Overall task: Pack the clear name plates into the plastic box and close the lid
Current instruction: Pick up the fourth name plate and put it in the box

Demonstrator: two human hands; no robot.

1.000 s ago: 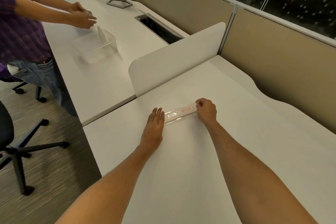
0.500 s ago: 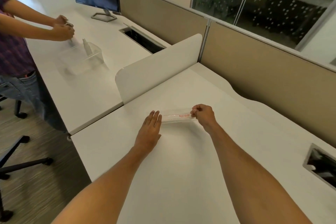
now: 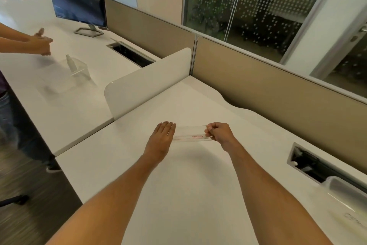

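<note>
A clear name plate (image 3: 189,133) with a small red label is held above the white desk (image 3: 178,195) between my two hands. My right hand (image 3: 219,134) pinches its right end with closed fingers. My left hand (image 3: 161,139) is flat with the fingers straight, and its fingertips press the plate's left end. A clear plastic box (image 3: 345,203) sits at the right edge of the desk, partly cut off by the frame; whether anything lies in it I cannot tell.
A low white divider (image 3: 147,83) separates my desk from the one to the left, where another person's hands (image 3: 40,43) work over a second clear box (image 3: 69,74). A monitor (image 3: 77,6) stands behind. A cable slot (image 3: 317,167) opens at right. Tan partitions (image 3: 278,89) close the back.
The name plate has risen off the desk and now stands tilted on edge between my hands. The view has swung right, bringing the cable slot and the plastic box into sight.
</note>
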